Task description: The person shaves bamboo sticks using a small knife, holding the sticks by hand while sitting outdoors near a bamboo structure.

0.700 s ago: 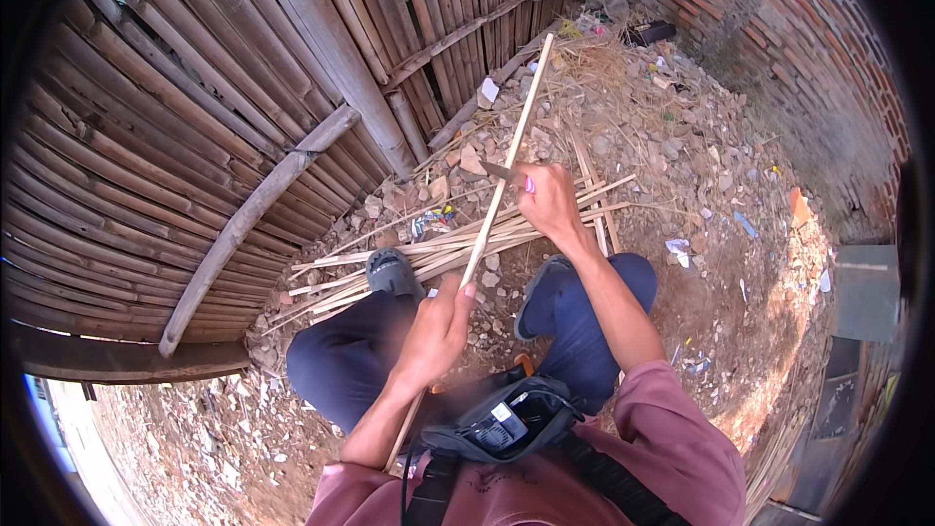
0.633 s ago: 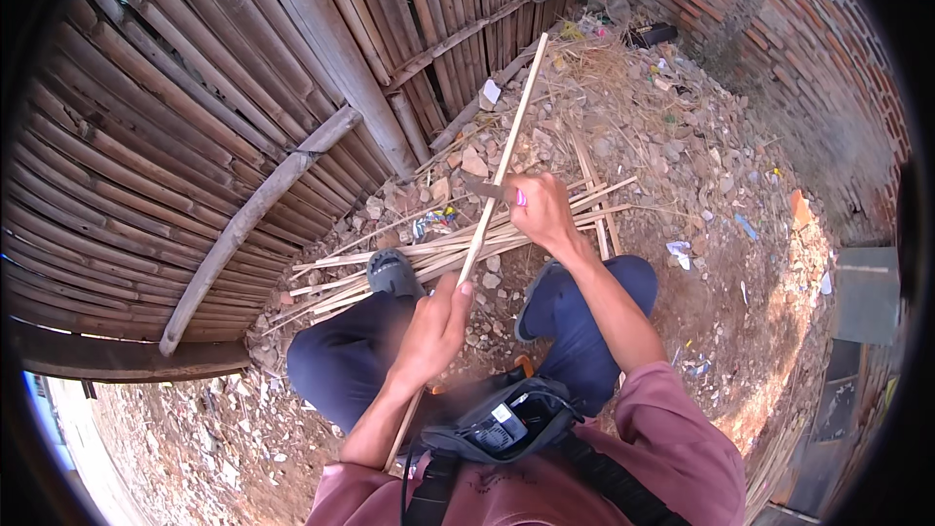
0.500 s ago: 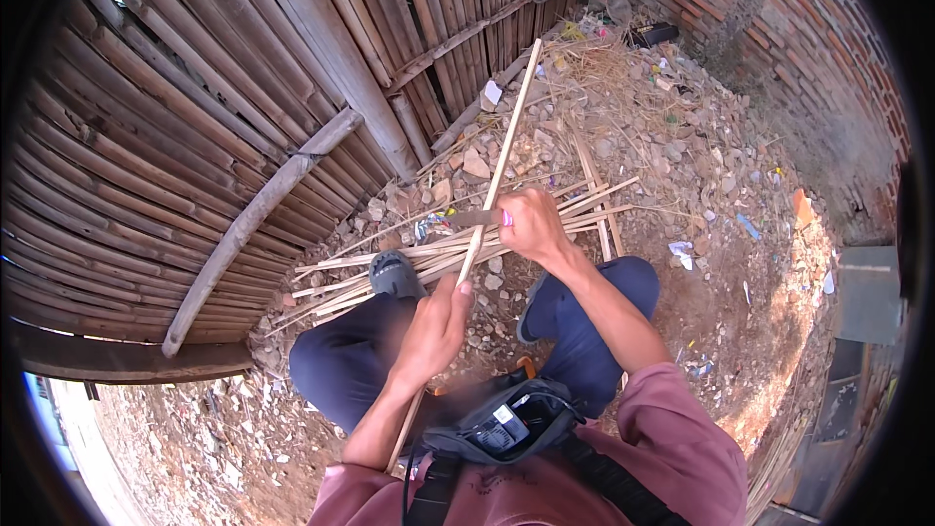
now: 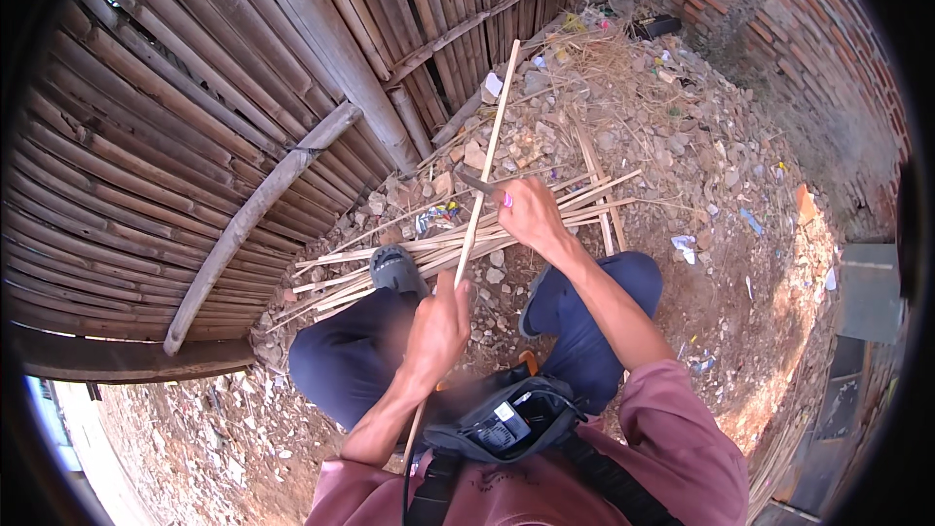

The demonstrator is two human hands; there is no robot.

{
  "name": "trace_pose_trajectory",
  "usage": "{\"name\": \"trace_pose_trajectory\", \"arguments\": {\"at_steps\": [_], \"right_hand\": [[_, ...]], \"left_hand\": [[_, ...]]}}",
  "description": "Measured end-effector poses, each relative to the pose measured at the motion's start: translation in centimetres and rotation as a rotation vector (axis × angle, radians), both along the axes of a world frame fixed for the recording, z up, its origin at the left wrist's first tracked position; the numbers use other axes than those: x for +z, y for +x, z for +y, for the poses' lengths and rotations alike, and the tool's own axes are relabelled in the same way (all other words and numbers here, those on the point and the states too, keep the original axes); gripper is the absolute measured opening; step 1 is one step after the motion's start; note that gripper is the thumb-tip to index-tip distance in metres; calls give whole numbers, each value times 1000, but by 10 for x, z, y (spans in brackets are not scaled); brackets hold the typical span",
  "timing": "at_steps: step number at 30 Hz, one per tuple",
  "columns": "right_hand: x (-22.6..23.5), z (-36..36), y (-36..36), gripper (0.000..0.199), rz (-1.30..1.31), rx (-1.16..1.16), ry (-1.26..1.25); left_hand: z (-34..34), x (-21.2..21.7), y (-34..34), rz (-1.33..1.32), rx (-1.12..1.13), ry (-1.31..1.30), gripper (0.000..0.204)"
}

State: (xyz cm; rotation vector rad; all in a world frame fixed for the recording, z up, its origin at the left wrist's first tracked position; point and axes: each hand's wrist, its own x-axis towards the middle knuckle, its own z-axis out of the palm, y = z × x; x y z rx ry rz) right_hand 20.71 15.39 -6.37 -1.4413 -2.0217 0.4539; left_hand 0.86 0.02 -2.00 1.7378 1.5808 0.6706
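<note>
- tan slender wood-like strip [image 4: 497, 127]: slanted above rubble-strewn brown ground [image 4: 701, 307]
- left hand [image 4: 438, 329]: wrapped round strip
- right hand [image 4: 531, 216]: gripping dark flat-bladed knife [image 4: 468, 178], pink at handle; blade crosses strip, contact unclear
- pale straight sticks [image 4: 429, 254]: piled on ground

The head camera, the left one of a side-by-side pair, is looking steeply down from above the shirt [image 4: 506, 503], which is sitting near the lens at six o'clock. It is facing forward over the ground [image 4: 687, 331], and the stick [image 4: 494, 136] is crossing the centre toward twelve. The fence [image 4: 146, 136] is curving from nine to twelve; the brick wall [image 4: 823, 63] is standing farther off at two.
</note>
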Motion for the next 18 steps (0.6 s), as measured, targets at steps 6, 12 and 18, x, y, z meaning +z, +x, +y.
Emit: {"name": "trace_pose_trajectory", "arguments": {"at_steps": [6, 12, 18], "right_hand": [[2, 4, -1, 20, -75, -2, -42], [-4, 16, 10, 23, -113, -66, 17], [-2, 16, 5, 24, -140, -86, -42]], "left_hand": [[-5, 5, -3, 8, 6, 18, 22], [-16, 6, -6, 21, 14, -23, 24], [-21, 5, -14, 52, 11, -23, 24]]}}
